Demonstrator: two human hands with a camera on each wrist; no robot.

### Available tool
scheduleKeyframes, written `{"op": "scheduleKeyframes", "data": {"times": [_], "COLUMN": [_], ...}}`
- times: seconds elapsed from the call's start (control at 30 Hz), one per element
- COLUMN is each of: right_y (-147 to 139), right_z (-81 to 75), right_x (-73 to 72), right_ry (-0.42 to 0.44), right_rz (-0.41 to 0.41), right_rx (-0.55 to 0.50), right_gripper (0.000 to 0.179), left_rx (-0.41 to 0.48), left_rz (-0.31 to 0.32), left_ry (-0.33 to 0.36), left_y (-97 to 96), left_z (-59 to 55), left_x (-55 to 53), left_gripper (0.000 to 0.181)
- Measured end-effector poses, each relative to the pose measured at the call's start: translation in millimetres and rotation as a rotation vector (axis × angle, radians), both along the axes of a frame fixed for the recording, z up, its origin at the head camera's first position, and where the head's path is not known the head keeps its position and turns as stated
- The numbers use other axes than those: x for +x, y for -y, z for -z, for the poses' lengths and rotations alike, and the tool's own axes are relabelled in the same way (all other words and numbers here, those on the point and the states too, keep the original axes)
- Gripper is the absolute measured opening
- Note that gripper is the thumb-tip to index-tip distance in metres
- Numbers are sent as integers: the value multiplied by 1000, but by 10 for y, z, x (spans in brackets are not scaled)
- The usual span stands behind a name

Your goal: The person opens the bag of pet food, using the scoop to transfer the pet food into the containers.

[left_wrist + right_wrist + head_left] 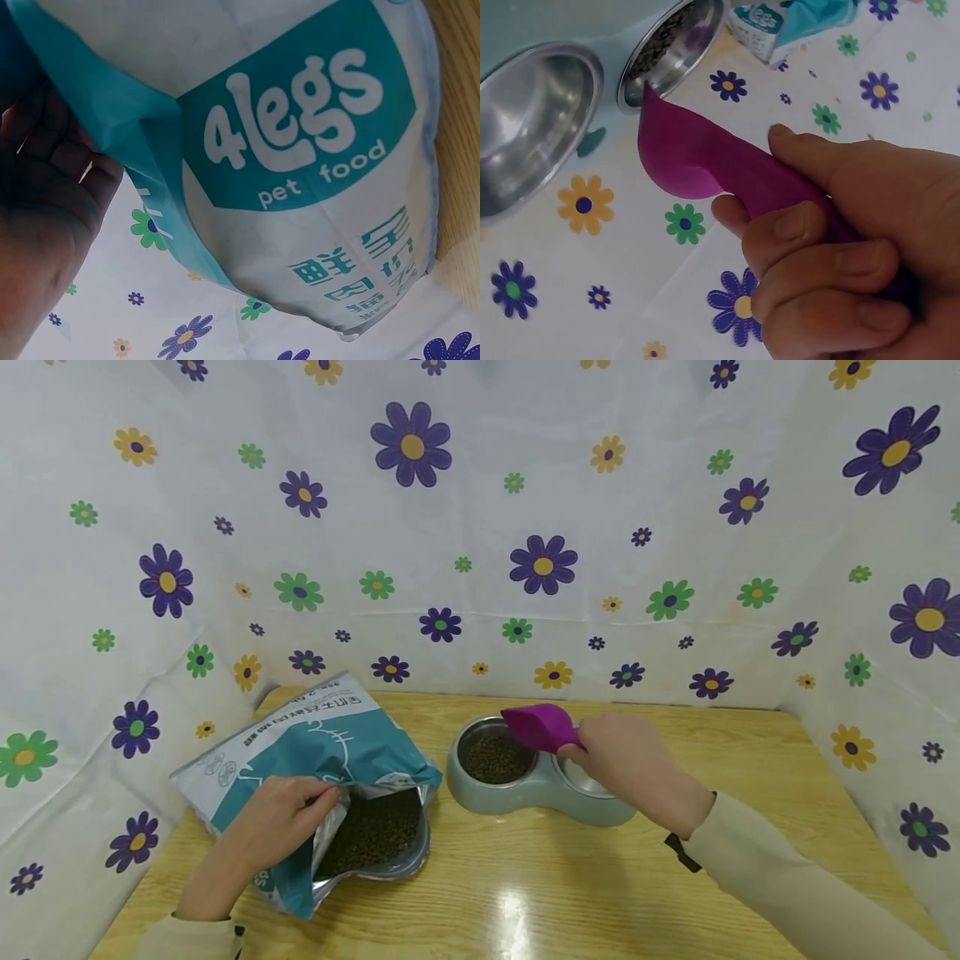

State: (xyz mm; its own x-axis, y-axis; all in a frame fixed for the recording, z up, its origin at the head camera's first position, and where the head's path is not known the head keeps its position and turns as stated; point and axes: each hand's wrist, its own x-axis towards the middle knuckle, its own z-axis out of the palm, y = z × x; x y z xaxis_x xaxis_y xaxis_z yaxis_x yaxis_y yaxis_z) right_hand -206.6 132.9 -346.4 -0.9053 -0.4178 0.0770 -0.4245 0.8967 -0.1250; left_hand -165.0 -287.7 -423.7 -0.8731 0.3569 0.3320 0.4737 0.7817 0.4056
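My left hand (pixel 281 818) grips the upper edge of the open mouth of a teal and white pet food bag (pixel 378 722), which lies on its side. Dark brown kibble (pixel 378 835) shows inside the mouth. In my right hand (pixel 630 764) is the handle of a purple scoop (pixel 543 727), fingers wrapped round it. The scoop's tip points left, above a pale green double feeder (pixel 491 802). Kibble (pixel 495 758) lies in the feeder's left steel bowl. Bare metal shows in the right steel bowl (pixel 536 127), partly hidden by my hand in the head view.
Everything stands on a light wooden table (pixel 720 752). A white cloth with flower prints (pixel 480 510) rises behind the table and along both sides. The feeder stands just right of the bag's mouth.
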Motion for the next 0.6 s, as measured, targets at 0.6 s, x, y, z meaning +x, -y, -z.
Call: {"op": "scheduleKeyframes", "data": {"times": [0.6], "right_y": [-431], "right_z": [124], "right_x": [287], "right_ry": [863], "right_rz": [38], "right_rx": [-551], "right_gripper": [46], "left_rx": [-11], "left_rz": [-13], "left_ry": [10], "left_y": [-12], "left_z": [-29], "left_x": [5], "left_gripper": [51]}}
